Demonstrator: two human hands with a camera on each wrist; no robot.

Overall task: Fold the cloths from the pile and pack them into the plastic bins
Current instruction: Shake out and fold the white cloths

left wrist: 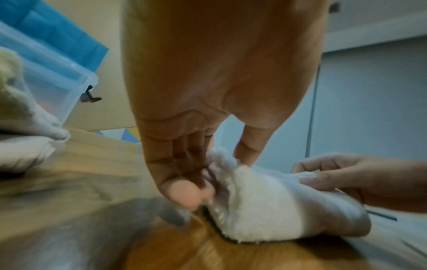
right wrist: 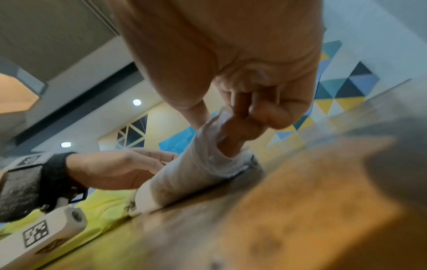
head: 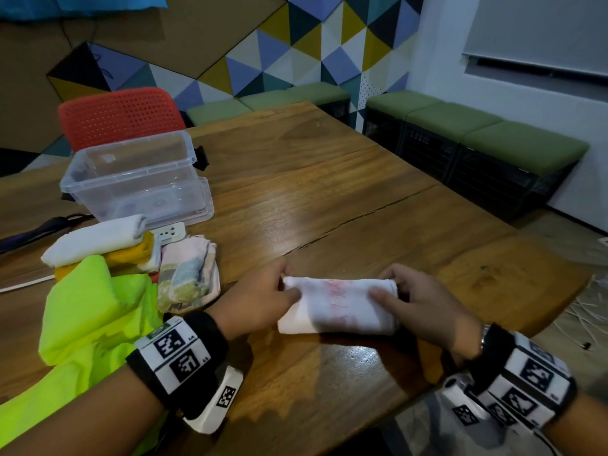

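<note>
A white cloth with faint red print (head: 339,306) lies folded on the wooden table (head: 329,199) near its front edge. My left hand (head: 273,291) pinches its left end, thumb on top and fingers behind; the left wrist view shows that hand (left wrist: 208,175) at the cloth (left wrist: 265,201). My right hand (head: 404,291) pinches the right end, and in the right wrist view its fingers (right wrist: 249,117) curl into the cloth's (right wrist: 196,173) folds. A pile of cloths (head: 131,258) sits at the left. Behind it stand stacked clear plastic bins (head: 135,179).
A bright yellow-green cloth (head: 92,317) spreads at the near left of the table. A red perforated chair (head: 121,116) stands behind the bins. A white power strip (head: 171,232) lies by the bins. Green cushioned benches (head: 477,133) line the wall. The table's edge runs close at right.
</note>
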